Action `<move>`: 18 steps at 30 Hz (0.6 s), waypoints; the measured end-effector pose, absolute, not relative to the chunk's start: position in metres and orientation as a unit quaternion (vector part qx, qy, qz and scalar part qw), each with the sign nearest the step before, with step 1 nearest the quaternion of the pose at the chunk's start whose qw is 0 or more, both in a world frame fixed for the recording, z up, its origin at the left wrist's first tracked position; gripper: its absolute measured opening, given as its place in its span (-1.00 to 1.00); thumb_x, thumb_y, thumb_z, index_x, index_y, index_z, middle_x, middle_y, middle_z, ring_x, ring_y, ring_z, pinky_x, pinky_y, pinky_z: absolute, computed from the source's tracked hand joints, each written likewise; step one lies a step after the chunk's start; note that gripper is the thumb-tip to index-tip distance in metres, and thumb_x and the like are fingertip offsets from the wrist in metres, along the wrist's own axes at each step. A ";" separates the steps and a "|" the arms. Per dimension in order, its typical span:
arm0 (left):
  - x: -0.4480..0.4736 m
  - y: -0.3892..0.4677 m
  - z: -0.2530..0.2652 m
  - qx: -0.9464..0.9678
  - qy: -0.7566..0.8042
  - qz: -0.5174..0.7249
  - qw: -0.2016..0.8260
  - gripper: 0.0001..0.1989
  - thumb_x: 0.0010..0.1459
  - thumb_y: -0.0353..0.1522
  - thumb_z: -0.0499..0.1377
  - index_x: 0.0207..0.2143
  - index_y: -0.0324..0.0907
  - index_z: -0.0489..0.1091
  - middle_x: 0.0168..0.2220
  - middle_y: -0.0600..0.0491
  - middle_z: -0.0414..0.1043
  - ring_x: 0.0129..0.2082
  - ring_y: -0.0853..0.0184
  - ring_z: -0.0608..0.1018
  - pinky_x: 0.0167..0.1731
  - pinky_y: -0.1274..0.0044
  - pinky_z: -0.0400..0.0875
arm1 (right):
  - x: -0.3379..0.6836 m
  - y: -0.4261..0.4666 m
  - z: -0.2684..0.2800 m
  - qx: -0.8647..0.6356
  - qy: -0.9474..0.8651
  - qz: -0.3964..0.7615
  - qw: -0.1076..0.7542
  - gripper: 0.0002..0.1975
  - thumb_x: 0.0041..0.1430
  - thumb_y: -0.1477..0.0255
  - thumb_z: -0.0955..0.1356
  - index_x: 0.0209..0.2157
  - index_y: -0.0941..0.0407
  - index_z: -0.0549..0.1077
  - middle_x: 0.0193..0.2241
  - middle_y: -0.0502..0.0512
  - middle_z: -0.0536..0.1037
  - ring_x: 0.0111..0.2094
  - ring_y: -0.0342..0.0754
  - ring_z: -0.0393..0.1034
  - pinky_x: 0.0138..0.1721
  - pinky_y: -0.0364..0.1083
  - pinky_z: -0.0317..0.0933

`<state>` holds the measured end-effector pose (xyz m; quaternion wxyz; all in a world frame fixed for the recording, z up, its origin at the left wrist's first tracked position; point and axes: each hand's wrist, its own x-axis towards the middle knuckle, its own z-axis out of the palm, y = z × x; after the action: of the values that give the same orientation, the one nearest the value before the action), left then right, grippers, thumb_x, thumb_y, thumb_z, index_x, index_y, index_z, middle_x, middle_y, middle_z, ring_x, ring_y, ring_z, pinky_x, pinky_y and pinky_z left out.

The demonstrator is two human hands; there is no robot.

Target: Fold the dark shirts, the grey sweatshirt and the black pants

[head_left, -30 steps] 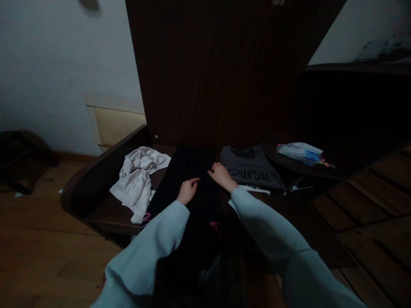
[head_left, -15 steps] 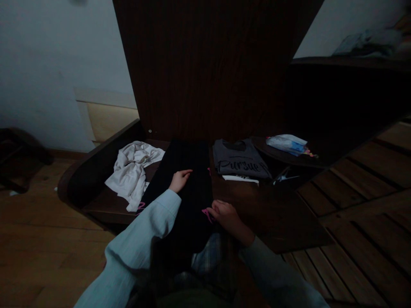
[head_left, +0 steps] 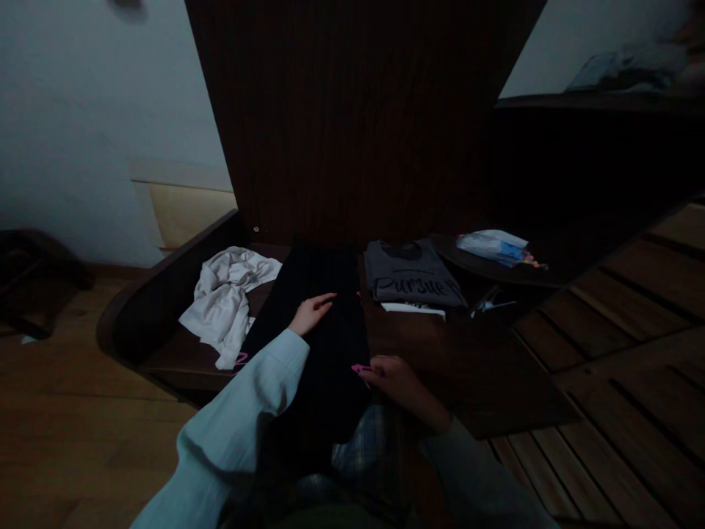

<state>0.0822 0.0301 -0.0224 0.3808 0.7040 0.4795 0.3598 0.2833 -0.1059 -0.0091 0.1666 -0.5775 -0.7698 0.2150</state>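
A black garment (head_left: 330,375), long like trousers, lies stretched from the back of the dark wooden bench toward my lap, with pink trim at its edges. On its middle rests my left hand (head_left: 311,314), fingers extended and pressing nothing between them. My right hand (head_left: 397,379) pinches the garment's right edge at a pink trim loop (head_left: 360,369). Another pink loop (head_left: 241,358) shows at the left edge, beside my left sleeve. The garment's near end drops into shadow over my lap.
A crumpled white cloth (head_left: 223,297) lies left on the bench (head_left: 176,360). To the right sit a folded grey T-shirt (head_left: 413,272) with lettering and a white folded item (head_left: 413,310) under it. A plastic packet (head_left: 496,246) lies on a rounded shelf (head_left: 529,275).
My right hand has shifted slightly right and down, drawing the garment's edge and pink trim with it. My left hand has slid slightly right and down on the cloth.
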 end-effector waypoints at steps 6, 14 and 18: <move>0.084 0.030 -0.021 0.639 0.469 0.370 0.485 -0.67 0.10 -0.32 0.03 -0.12 -0.25 0.40 -0.41 0.03 0.49 -0.46 0.39 0.47 -0.48 0.60 0.34 | 0.280 -0.113 -0.006 -0.629 -0.727 0.169 0.215 -0.56 0.08 0.12 0.23 -0.71 0.12 0.21 -0.68 -0.06 0.28 -0.61 -0.21 0.16 -0.56 -0.19 -0.03; 0.085 0.028 -0.021 0.644 0.482 0.369 0.466 -0.68 0.07 -0.31 0.06 -0.16 -0.26 0.43 -0.64 0.13 0.38 -0.66 0.47 0.35 -0.66 0.65 0.21 | 0.232 -0.125 -0.015 -0.478 -0.861 0.110 0.139 -0.91 0.05 0.40 0.33 -0.45 0.11 0.33 -0.44 0.02 0.38 -0.35 -0.11 0.26 -0.35 -0.14 0.08; 0.086 0.029 -0.021 0.636 0.475 0.374 0.479 -0.68 0.06 -0.32 0.07 -0.16 -0.27 0.43 -0.57 0.10 0.44 -0.61 0.45 0.40 -0.62 0.65 0.26 | 0.230 -0.121 -0.013 -0.459 -0.871 0.114 0.135 -0.90 0.10 0.42 0.29 -0.47 0.12 0.33 -0.46 0.02 0.38 -0.36 -0.11 0.25 -0.35 -0.14 0.09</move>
<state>0.0861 0.0286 -0.0210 0.4785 0.6364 0.4752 0.3744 0.2298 -0.1209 -0.0128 0.1354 -0.4589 -0.8707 0.1137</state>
